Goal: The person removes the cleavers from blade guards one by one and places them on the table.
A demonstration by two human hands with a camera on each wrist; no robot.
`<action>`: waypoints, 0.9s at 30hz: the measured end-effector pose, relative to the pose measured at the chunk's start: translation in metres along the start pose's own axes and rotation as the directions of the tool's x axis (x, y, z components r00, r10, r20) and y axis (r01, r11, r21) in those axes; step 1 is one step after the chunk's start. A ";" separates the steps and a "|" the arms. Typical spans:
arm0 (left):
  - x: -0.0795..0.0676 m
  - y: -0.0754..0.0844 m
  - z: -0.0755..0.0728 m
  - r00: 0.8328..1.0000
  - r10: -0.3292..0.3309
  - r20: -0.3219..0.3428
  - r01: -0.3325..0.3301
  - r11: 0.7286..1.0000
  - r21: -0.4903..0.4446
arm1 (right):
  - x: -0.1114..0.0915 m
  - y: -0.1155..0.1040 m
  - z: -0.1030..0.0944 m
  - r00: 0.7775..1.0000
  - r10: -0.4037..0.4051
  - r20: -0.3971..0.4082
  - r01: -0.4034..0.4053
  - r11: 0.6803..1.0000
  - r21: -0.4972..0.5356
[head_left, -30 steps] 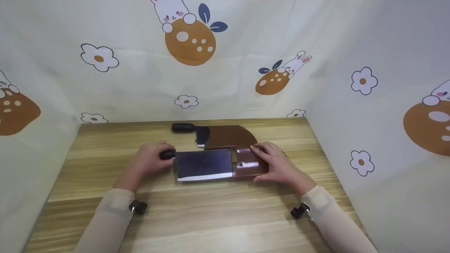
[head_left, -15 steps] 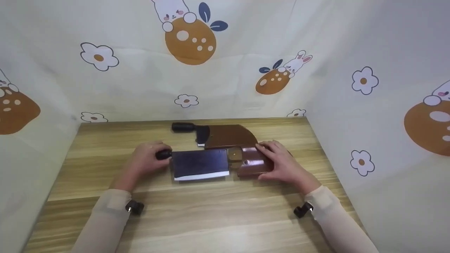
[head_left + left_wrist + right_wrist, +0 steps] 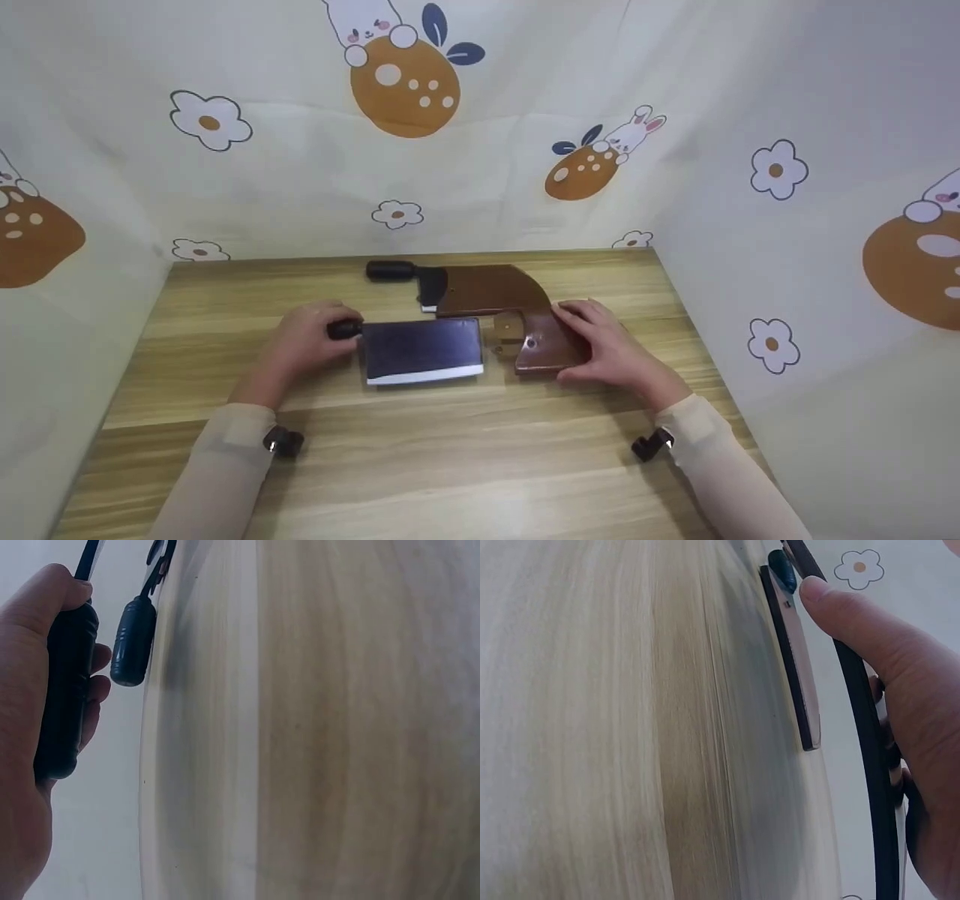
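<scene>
My left hand (image 3: 319,339) grips the black handle (image 3: 69,690) of a cleaver (image 3: 422,349). Its dark blade with a bright lower edge is bare and points right. To the right, my right hand (image 3: 619,349) holds a brown sheath (image 3: 549,341) by its far end, thumb on the near side and fingers on the other. A small gap separates the blade tip from the sheath's mouth, where a tan part (image 3: 508,328) shows. In the right wrist view the sheath's dark edge (image 3: 870,765) lies along the thumb.
Behind lies a second cleaver in its brown sheath (image 3: 487,289), black handle (image 3: 390,271) to the left. The held sheath overlaps its front edge in the head view. All is over a wooden table (image 3: 450,457), with patterned cloth (image 3: 300,172) at back and sides.
My left hand has drawn the cleaver leftward while my right hand moved the sheath right. The blade, which met the sheath's mouth earlier, is now apart from it. The second cleaver has not moved.
</scene>
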State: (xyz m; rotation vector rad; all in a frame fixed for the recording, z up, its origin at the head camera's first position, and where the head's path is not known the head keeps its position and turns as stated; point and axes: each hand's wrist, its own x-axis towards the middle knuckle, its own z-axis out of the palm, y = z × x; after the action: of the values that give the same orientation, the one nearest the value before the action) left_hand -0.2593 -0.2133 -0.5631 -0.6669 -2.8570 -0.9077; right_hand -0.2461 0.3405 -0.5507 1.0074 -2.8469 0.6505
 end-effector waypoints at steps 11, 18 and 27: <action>0.001 -0.007 0.004 1.000 0.031 0.000 -0.031 0.999 0.028 | 0.001 0.004 0.003 0.999 0.018 0.027 -0.018 1.000 0.013; -0.001 -0.009 0.008 0.998 0.055 0.002 -0.055 0.997 0.047 | 0.002 0.008 0.014 0.998 -0.003 0.070 0.003 1.000 -0.007; 0.002 -0.016 0.012 0.998 0.042 0.053 -0.045 0.997 0.069 | 0.006 0.011 0.024 0.991 0.056 0.118 -0.058 0.998 0.009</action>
State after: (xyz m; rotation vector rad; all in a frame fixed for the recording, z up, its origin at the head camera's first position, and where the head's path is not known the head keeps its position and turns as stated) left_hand -0.2672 -0.2172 -0.5809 -0.7524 -2.8912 -0.7917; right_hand -0.2554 0.3349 -0.5750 1.0020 -2.9874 0.6343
